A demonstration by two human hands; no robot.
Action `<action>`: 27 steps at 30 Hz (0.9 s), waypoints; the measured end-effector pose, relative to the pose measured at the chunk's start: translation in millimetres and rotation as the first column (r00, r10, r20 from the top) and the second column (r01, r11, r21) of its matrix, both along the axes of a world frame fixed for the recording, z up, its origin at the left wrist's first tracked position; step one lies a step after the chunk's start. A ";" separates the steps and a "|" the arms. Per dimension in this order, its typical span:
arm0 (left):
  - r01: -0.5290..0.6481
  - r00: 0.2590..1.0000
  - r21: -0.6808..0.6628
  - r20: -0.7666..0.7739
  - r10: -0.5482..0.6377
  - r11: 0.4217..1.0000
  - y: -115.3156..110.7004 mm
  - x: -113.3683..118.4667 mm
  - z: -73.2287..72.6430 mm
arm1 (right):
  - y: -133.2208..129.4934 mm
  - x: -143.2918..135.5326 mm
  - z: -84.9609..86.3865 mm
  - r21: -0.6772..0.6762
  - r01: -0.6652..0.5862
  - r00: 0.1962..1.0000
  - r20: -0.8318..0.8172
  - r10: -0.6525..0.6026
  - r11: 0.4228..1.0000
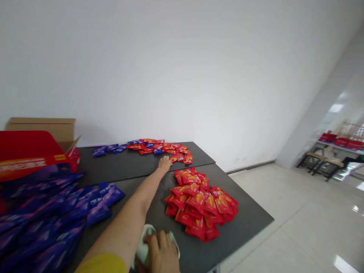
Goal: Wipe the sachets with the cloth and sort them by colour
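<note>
L hand [165, 163] at far red pkts [179, 157], R hand [164, 253] at pale bag [142, 248]; can't tell either grip. Blue pkts [98, 201] left out, box [31, 166] contents unseen.

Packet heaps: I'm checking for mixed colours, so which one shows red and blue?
The far heap by the wall, at the left hand: blue packets mix with red ones. The near right heap shows only red; the near left heap looks blue.
</note>
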State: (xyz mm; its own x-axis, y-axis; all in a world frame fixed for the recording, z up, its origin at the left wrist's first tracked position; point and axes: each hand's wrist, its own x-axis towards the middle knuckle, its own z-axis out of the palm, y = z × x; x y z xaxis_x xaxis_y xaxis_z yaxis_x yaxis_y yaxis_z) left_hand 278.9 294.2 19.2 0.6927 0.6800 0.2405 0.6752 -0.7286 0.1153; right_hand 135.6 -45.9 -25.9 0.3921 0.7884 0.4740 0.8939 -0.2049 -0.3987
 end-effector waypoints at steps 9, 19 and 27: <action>0.004 0.950 -0.022 -0.313 -0.011 1.000 -71.6 -107.9 27.1 | -21.9 1.7 40.1 -0.107 -0.074 0.997 0.019 0.076 0.992; -0.190 0.942 0.106 -0.260 0.211 0.976 -181.1 -201.7 0.8 | -22.5 2.4 35.4 -0.116 -0.078 0.995 0.060 0.086 0.990; 0.122 0.985 -0.191 -0.095 -0.142 0.974 -188.0 -199.8 -4.5 | -27.4 4.4 37.3 -0.053 -0.058 0.998 -0.005 0.058 0.997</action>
State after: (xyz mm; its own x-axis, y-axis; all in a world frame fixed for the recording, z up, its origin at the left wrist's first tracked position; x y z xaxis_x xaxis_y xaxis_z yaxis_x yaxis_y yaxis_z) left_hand 79.1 106.2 14.6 0.7943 0.6062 0.0390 0.5900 -0.7852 0.1880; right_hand 140.0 -73.3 11.4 0.3467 0.8338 0.4296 0.9034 -0.1737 -0.3920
